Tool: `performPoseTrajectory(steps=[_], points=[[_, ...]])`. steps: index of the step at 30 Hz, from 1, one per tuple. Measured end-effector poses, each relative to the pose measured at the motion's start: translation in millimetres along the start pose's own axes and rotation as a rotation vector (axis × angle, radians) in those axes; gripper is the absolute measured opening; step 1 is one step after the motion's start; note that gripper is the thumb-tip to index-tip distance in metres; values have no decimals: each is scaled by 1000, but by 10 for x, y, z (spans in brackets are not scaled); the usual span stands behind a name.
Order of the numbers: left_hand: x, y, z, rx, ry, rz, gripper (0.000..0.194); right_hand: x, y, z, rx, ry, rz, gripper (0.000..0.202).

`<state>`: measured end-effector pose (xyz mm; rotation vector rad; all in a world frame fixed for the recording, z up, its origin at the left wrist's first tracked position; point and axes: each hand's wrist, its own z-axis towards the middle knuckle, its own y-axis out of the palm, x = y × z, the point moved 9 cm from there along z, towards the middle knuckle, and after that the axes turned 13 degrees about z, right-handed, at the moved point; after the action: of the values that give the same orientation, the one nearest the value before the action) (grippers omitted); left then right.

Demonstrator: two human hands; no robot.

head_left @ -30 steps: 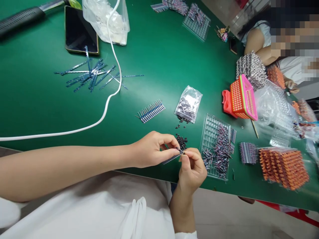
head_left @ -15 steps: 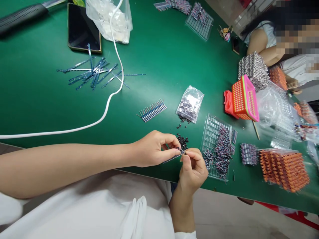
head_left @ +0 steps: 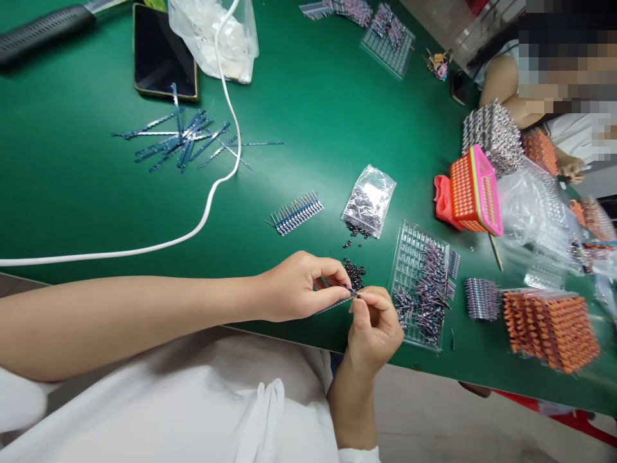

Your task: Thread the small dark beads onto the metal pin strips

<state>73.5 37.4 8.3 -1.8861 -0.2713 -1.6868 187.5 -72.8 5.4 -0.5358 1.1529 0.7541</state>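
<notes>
My left hand [head_left: 303, 288] is closed in a pinch on a thin wire-leaded part [head_left: 353, 291] above the front of the green table. My right hand [head_left: 375, 328] pinches the far end of that part, where a tiny dark bead seems to sit between thumb and forefinger. A row of similar parts [head_left: 332, 307] shows partly under my left fingers. Just behind the fingertips lies a loose pile of small black beads [head_left: 355, 272]. Farther back, more beads spill from a clear plastic bag [head_left: 370, 200]. Another neat row of wired parts [head_left: 296, 214] lies left of the bag.
A clear tray [head_left: 407, 247] heaped with wired parts stands right of my hands. Beyond are orange stacked pieces [head_left: 549, 328] and a pink-orange basket [head_left: 475, 193]. A white cable [head_left: 207, 209] crosses the left side near blue strips [head_left: 186, 138] and a phone [head_left: 164, 54]. Another person sits top right.
Hardly anything differs. Both hands keep the same pinch at the same spot, and the whole view has shifted very slightly.
</notes>
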Motion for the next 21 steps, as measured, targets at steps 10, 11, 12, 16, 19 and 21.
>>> performPoseTrajectory(steps=[10,11,12,16,19,21], points=[[1,-4,-10,-17,14,30,15,33,-2,2,-3,31,32,2],[-2,-2,-9,-20,12,28,16,38,-1,2,-6,35,42,2],[-4,-1,-8,-21,9,25,16,42,1,3,-9,38,51,3],[-10,5,-3,-23,-4,19,16,55,10,5,-17,41,80,4],[-5,0,-3,-14,-1,22,15,67,7,8,-20,49,106,6],[-3,4,-4,-16,3,28,16,94,1,9,-26,79,110,5]])
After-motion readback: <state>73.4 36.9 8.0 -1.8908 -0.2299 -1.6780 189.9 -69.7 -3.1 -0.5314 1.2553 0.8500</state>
